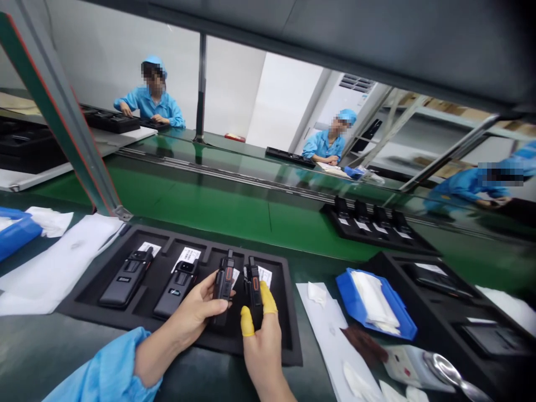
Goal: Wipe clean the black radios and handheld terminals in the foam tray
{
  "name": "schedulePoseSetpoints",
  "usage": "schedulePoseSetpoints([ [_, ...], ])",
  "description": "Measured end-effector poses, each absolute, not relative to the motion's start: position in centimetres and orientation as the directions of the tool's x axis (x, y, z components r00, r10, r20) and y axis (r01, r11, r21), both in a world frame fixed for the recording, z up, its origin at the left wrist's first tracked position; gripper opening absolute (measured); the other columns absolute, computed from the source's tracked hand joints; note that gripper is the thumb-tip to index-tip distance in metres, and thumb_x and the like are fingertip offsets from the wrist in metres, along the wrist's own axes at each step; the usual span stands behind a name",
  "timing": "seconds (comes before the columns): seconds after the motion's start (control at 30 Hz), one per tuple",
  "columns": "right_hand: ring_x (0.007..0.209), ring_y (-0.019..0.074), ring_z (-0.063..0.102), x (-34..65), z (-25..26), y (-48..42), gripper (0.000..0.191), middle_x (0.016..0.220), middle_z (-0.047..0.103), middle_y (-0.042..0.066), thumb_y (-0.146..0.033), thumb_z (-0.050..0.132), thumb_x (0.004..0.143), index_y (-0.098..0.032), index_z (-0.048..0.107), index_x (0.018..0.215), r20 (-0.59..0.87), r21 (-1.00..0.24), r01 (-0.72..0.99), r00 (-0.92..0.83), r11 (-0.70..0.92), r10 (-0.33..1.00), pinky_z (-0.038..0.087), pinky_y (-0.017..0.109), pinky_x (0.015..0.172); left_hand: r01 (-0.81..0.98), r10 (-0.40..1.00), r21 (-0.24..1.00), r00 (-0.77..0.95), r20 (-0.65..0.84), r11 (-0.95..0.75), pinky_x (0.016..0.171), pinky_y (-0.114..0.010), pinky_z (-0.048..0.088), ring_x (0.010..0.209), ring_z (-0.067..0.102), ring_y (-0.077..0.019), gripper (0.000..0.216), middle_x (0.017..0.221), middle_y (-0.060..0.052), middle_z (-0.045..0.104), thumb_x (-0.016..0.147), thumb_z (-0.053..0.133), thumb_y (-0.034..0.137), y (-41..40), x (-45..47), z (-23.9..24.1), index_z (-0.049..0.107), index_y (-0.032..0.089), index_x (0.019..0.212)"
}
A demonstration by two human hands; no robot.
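Note:
A black foam tray (288, 312) lies in front of me with several slots. Two black handheld radios (125, 276) (178, 285) lie flat in its left slots, with white labels behind them. My left hand (195, 315) grips a third black radio (224, 279) with an orange side button, held on edge over the tray. My right hand (262, 335), with yellow finger cots on thumb and forefinger, pinches a fourth black radio (253, 287) upright right beside it. The two held radios stand close together, almost touching.
White paper sheets (54, 262) lie left of the tray. A blue bin of white wipes (372, 304) and more black trays (452, 301) sit to the right. Another loaded tray (372, 223) rides the green conveyor (218, 206). Workers in blue sit across it.

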State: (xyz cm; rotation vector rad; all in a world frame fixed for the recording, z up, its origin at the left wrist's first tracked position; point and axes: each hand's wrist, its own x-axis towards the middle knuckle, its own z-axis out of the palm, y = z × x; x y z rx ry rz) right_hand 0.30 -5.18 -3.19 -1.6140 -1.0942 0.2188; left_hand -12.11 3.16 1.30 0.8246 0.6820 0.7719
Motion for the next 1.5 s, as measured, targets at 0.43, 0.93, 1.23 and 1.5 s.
schedulePoseSetpoints([
  [0.43, 0.123, 0.0251, 0.046, 0.4, -2.9, -5.5, 0.052, 0.133, 0.05, 0.014, -0.037, 0.048, 0.087, -0.017, 0.04, 0.134, 0.416, -0.848, 0.522, 0.556, 0.088, 0.72, 0.04, 0.046, 0.1, -0.3, 0.802, 0.852, 0.56, -0.206, 0.428, 0.086, -0.033, 0.045, 0.106, 0.056, -0.0276, 0.078, 0.115, -0.011, 0.062, 0.047, 0.086, 0.024, 3.1, -12.3, 1.4, 0.058, 0.018, 0.12],
  [0.93, 0.067, 0.0137, 0.063, 1.8, 0.3, -4.7, 0.048, 0.089, 0.068, 0.003, -0.044, 0.069, 0.071, -0.022, 0.058, 0.112, -0.344, -0.665, -0.735, 0.459, 0.132, 0.819, 0.052, 0.024, 0.051, -0.408, 0.767, 0.667, 0.485, -0.421, 0.624, 0.058, -0.024, 0.052, 0.057, 0.062, -0.0151, 0.031, 0.062, -0.003, 0.065, 0.057, 0.085, 0.029, 3.8, -12.8, 2.0, 0.066, 0.012, 0.074],
  [1.23, 0.058, 0.0059, 0.059, 3.5, -0.1, -4.1, 0.022, 0.083, 0.07, 0.004, -0.036, 0.063, 0.078, -0.017, 0.066, 0.088, -0.464, -0.424, -0.892, 0.365, 0.159, 0.807, 0.049, 0.014, 0.049, -0.445, 0.701, 0.58, 0.621, -0.35, 0.683, 0.091, -0.054, 0.047, 0.116, 0.054, -0.0374, 0.051, 0.127, -0.013, 0.057, 0.062, 0.062, 0.028, 4.1, -13.2, 3.9, 0.06, 0.016, 0.112],
  [1.5, 0.057, 0.0081, 0.058, 3.2, -0.7, -4.2, 0.023, 0.082, 0.069, 0.001, -0.04, 0.062, 0.078, -0.02, 0.066, 0.089, -0.424, -0.522, -0.835, 0.428, 0.171, 0.798, 0.049, 0.018, 0.047, -0.24, 0.691, 0.854, 0.701, -0.177, 0.462, 0.092, -0.044, 0.046, 0.114, 0.055, -0.0341, 0.097, 0.138, -0.009, 0.046, 0.063, 0.079, 0.043, 3.2, -13.6, 2.9, 0.025, 0.037, 0.143],
])
